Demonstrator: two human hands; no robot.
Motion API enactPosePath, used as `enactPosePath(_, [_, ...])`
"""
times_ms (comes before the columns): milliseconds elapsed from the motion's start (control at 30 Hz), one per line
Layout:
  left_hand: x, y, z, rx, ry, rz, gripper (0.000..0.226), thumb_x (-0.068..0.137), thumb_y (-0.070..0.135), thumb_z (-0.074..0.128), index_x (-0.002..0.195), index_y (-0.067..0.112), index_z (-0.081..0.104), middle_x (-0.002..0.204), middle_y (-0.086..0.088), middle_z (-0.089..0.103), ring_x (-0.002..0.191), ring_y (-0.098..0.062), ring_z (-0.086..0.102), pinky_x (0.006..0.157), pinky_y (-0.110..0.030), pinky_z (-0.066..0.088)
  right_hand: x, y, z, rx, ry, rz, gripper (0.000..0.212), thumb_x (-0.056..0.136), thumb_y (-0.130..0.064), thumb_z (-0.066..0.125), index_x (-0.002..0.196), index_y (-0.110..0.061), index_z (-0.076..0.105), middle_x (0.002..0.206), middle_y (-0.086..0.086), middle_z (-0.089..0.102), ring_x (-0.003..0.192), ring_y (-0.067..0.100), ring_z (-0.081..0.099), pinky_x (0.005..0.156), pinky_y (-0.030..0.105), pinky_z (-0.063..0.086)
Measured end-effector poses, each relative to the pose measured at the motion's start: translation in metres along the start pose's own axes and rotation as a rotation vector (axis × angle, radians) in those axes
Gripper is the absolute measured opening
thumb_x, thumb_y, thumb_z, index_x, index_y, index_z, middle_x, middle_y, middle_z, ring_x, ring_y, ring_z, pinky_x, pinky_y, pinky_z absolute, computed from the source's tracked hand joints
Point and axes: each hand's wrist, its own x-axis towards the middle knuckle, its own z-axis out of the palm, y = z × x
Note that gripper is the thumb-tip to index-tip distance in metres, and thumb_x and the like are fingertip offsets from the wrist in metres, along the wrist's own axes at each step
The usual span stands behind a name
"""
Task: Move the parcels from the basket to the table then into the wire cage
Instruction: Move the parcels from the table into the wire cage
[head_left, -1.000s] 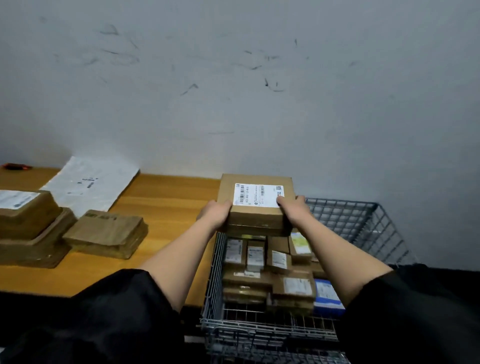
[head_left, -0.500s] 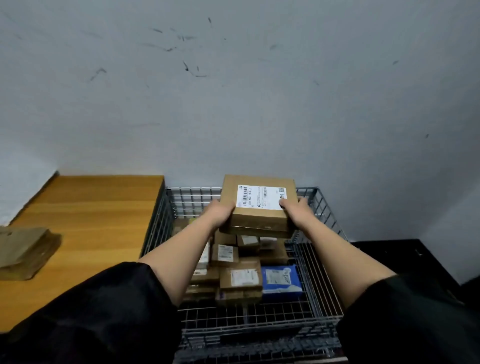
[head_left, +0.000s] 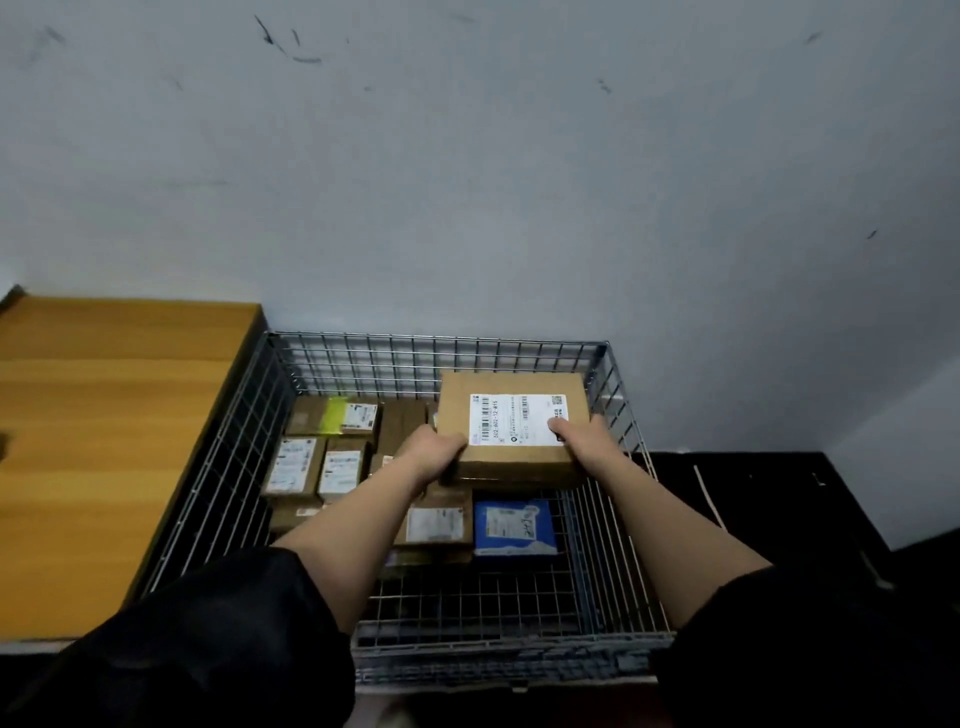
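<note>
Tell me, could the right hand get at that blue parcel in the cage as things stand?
Probably not yet: the right hand and left hand both grip the brown box. The blue parcel itself lies uncovered.

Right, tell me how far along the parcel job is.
Done: several small labelled parcels and a blue one already lie in the wire cage. In hand: the left hand and right hand grip a brown box over the cage's right rear, not yet set down. Left: release it; the visible table part is bare, the basket is out of view.
</note>
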Motion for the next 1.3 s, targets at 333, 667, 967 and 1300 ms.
enactPosePath(333, [0.083, -0.025, 0.020, 0.107, -0.116, -0.081, 0.040, 0.088, 0.037, 0.063, 0.113, 0.006, 0.060, 0.114, -0.013, 0.065, 0.102, -0.029, 0.063, 0.092, -0.040, 0.052, 0.064, 0.029, 0.033, 0.087, -0.024, 0.162, 0.056, 0.092, -0.029, 0.063, 0.137, -0.005, 0.040, 0.129, 0.013, 0.055, 0.104, 0.026, 0.056, 0.083, 0.036, 0.049])
enactPosePath(667, [0.150, -0.061, 0.065, 0.102, -0.230, -0.142, 0.061, 0.092, 0.026, 0.061, 0.144, 0.009, 0.035, 0.139, -0.010, 0.050, 0.124, -0.026, 0.052, 0.100, -0.031, 0.045, 0.134, 0.096, 0.063, 0.085, -0.039, 0.298, 0.052, 0.091, -0.027, 0.064, 0.135, -0.007, 0.043, 0.124, 0.012, 0.056, 0.102, 0.024, 0.054, 0.087, 0.036, 0.046])
enactPosePath(967, [0.216, -0.103, 0.143, 0.056, -0.352, -0.213, 0.064, 0.089, 0.019, 0.064, 0.144, 0.008, 0.033, 0.143, -0.012, 0.045, 0.127, -0.026, 0.048, 0.106, -0.034, 0.041, 0.208, 0.177, 0.082, 0.153, -0.051, 0.419, 0.070, 0.085, -0.017, 0.073, 0.141, -0.004, 0.032, 0.134, 0.016, 0.052, 0.120, 0.032, 0.053, 0.093, 0.038, 0.043])
enactPosePath(1300, [0.285, -0.161, 0.216, 0.028, -0.384, -0.272, 0.072, 0.086, 0.021, 0.069, 0.146, 0.011, 0.031, 0.143, -0.007, 0.045, 0.127, -0.023, 0.047, 0.106, -0.029, 0.038, 0.291, 0.267, 0.116, 0.167, -0.020, 0.452, 0.080, 0.076, -0.012, 0.081, 0.140, -0.005, 0.032, 0.131, 0.014, 0.053, 0.117, 0.032, 0.055, 0.100, 0.046, 0.046])
